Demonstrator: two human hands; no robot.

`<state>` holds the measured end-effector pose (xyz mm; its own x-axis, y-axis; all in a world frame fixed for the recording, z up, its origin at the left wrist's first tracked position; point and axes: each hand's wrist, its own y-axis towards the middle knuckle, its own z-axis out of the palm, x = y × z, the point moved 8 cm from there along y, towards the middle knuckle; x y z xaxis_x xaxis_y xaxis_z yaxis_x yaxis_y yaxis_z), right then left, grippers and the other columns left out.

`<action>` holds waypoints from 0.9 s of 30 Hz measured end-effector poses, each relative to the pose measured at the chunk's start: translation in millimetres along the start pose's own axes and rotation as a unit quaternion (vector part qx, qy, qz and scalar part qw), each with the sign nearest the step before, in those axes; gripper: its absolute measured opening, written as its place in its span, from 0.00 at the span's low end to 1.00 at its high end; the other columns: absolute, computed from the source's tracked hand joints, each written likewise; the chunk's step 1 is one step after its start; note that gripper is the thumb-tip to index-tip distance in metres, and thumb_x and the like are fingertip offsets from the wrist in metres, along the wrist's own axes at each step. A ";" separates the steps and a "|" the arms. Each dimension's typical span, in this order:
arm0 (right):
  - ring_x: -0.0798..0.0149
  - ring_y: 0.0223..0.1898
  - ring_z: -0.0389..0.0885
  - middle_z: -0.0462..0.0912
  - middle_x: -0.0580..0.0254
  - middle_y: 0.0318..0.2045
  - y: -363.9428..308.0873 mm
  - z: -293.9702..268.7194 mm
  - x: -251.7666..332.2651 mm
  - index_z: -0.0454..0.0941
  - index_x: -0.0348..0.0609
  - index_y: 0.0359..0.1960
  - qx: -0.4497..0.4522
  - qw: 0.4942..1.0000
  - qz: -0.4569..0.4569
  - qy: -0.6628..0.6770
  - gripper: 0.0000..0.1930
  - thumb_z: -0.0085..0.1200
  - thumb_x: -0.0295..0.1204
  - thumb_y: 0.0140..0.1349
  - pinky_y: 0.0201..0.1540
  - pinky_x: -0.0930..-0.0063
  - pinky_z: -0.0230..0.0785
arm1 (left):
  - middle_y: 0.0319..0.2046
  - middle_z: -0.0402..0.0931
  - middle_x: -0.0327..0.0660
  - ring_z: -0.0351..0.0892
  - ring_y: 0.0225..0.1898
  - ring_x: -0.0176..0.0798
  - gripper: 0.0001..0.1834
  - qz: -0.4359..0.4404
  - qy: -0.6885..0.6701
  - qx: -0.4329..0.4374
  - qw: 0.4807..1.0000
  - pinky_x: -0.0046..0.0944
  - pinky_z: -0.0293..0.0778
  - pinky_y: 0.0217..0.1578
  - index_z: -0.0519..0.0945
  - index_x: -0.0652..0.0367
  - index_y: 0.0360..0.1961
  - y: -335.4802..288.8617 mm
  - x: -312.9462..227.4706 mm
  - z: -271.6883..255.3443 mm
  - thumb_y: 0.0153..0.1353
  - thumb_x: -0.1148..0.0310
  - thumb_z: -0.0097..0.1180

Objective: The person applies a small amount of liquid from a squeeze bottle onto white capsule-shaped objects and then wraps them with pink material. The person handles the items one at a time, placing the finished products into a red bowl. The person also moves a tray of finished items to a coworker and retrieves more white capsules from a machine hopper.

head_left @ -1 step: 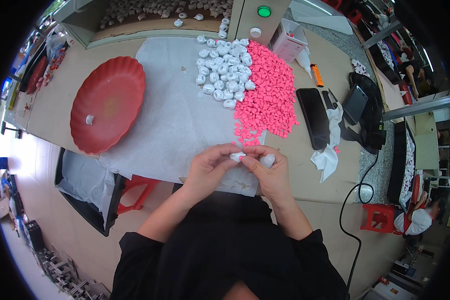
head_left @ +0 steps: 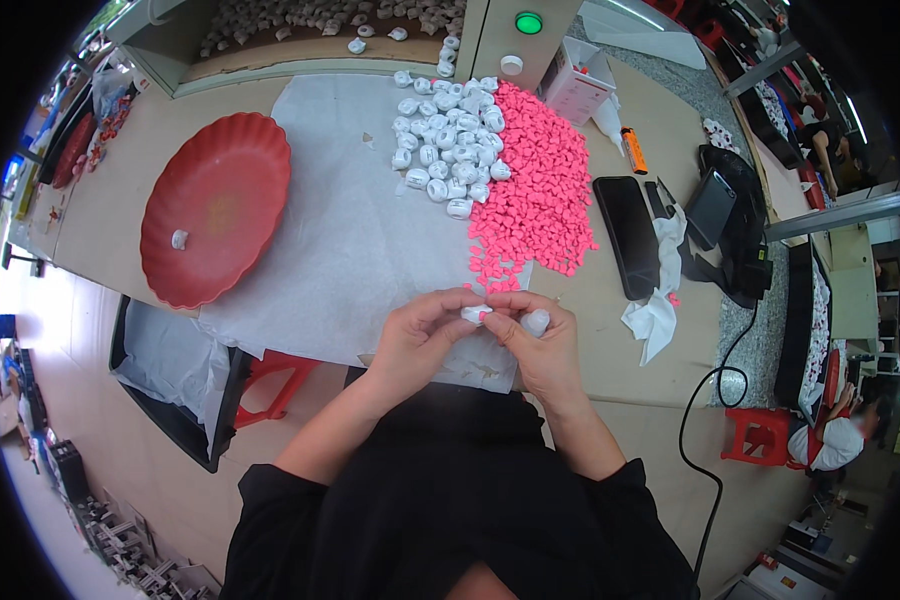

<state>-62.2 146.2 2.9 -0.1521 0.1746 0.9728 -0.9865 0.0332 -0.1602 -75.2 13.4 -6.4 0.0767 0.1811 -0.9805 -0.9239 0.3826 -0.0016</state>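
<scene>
My left hand (head_left: 425,325) pinches a small white rounded piece (head_left: 471,312) just past the near edge of the paper. Against its right side my right hand (head_left: 538,345) presses a small pink piece (head_left: 484,316) between thumb and forefinger. A whitish translucent thing (head_left: 536,321), perhaps a small bottle's end, is tucked in the right hand's curled fingers; the rest of it is hidden. Beyond the hands lies a heap of pink pieces (head_left: 545,180). White rounded pieces (head_left: 448,140) with dark markings cluster to its left, on the white paper (head_left: 340,220).
A red scalloped dish (head_left: 215,210) at left holds one white piece (head_left: 179,239). To the right lie a black phone (head_left: 627,235), crumpled tissue (head_left: 660,300), an orange lighter (head_left: 633,150) and a second phone (head_left: 712,208). A lined black bin (head_left: 170,370) stands below the table's left edge.
</scene>
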 end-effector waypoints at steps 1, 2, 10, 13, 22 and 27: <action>0.74 0.31 0.75 0.78 0.63 0.30 -0.1 -0.1 1.7 0.77 0.36 0.35 -0.002 1.000 -0.008 -0.024 0.09 0.59 0.21 0.51 0.35 0.83 0.68 | 0.42 0.73 0.43 0.73 0.44 0.32 0.15 -0.007 -0.003 0.007 1.000 0.31 0.69 0.46 0.70 0.69 0.47 0.9 -3.7 1.5 0.57 0.83 0.47; 0.74 0.31 0.75 0.78 0.63 0.29 0.2 0.3 3.9 0.78 0.36 0.34 -0.010 0.999 -0.023 -0.037 0.08 0.59 0.21 0.51 0.34 0.83 0.68 | 0.42 0.73 0.44 0.73 0.44 0.33 0.15 -0.013 -0.005 0.014 1.000 0.31 0.69 0.46 0.70 0.69 0.47 1.4 -5.0 3.1 0.58 0.83 0.47; 0.73 0.31 0.74 0.76 0.62 0.29 2.4 8.4 15.2 0.79 0.36 0.31 -0.011 0.988 -0.120 -0.096 0.05 0.58 0.21 0.51 0.33 0.82 0.67 | 0.37 0.76 0.43 0.75 0.39 0.32 0.13 -0.045 -0.112 -0.034 0.992 0.30 0.71 0.43 0.73 0.68 0.45 0.6 -2.5 0.3 0.57 0.81 0.50; 0.73 0.30 0.73 0.76 0.62 0.29 4.2 6.5 9.8 0.79 0.36 0.31 0.013 0.989 -0.111 -0.102 0.05 0.57 0.20 0.51 0.32 0.82 0.66 | 0.35 0.76 0.43 0.76 0.37 0.31 0.12 -0.064 -0.123 -0.031 0.990 0.29 0.72 0.40 0.74 0.68 0.43 1.8 -2.0 -0.5 0.56 0.81 0.50; 0.73 0.29 0.73 0.76 0.61 0.28 -0.6 12.1 18.4 0.78 0.36 0.32 0.000 0.973 -0.192 -0.127 0.07 0.54 0.16 0.50 0.31 0.81 0.65 | 0.33 0.76 0.41 0.76 0.33 0.27 0.12 -0.053 -0.146 -0.067 0.986 0.25 0.73 0.36 0.76 0.68 0.40 4.5 4.0 -1.6 0.53 0.82 0.51; 0.71 0.28 0.73 0.75 0.60 0.27 -1.5 10.8 16.5 0.77 0.36 0.31 -0.008 0.969 -0.202 -0.145 0.07 0.54 0.15 0.49 0.31 0.81 0.65 | 0.32 0.77 0.42 0.75 0.32 0.27 0.12 -0.067 -0.144 -0.079 0.984 0.25 0.72 0.37 0.76 0.69 0.39 4.7 4.1 -1.1 0.52 0.86 0.48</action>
<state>-63.8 138.4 21.0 0.2325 -0.1393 0.9626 -0.9686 0.0570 0.2422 -79.6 14.9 -10.6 0.2840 0.3972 -0.8727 -0.9432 0.2795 -0.1797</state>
